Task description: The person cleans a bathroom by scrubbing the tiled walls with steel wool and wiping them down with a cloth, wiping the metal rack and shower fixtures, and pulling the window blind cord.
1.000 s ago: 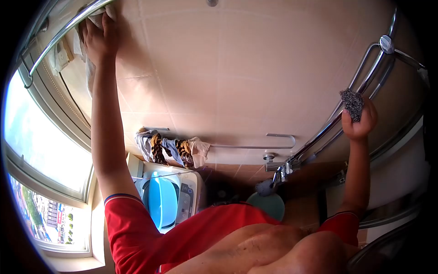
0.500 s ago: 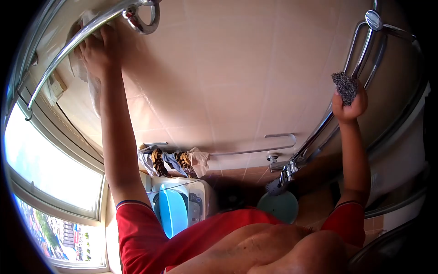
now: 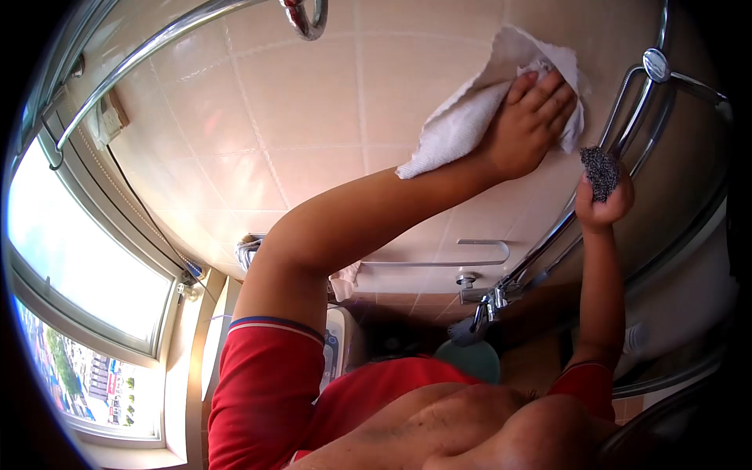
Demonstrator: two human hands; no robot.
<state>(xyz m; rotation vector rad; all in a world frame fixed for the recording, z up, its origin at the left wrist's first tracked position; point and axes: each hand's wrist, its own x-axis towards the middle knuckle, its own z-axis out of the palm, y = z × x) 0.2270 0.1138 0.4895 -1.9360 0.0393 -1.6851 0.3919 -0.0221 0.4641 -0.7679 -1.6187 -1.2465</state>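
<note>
White cloth: the cloth (image 3: 462, 129) is up on the tiled wall (image 3: 305, 94), under the left hand, with a loose flap trailing back along the forearm.
Left hand: fingers (image 3: 542, 95) stretched out over the cloth; the left hand (image 3: 526, 129) looks flat, leaning on it rather than bunching it up.
Right hand: the right hand (image 3: 611, 210) is curled tight around a grey metal scrubber (image 3: 601, 174), just beside the chrome shower bar (image 3: 638, 110). So the 2 hands are apart, 1 item each.
Cloth feel: probably light, soft and floppy, nothing to break. A flat palm in the middle should spread it best, and the loose edges likely fold over.
Scrubber feel: likely light, springy and scratchy; thumb against fingers seems a decent hold.
Hard to see: the cloth's underside, plus the scrubber's lower part inside the fist. Can't tell if the right knuckles touch the bar.
Cut off: the hook (image 3: 312, 23) up top leaves the view, and the left arm blocks much of the washing machine (image 3: 333, 352).
</note>
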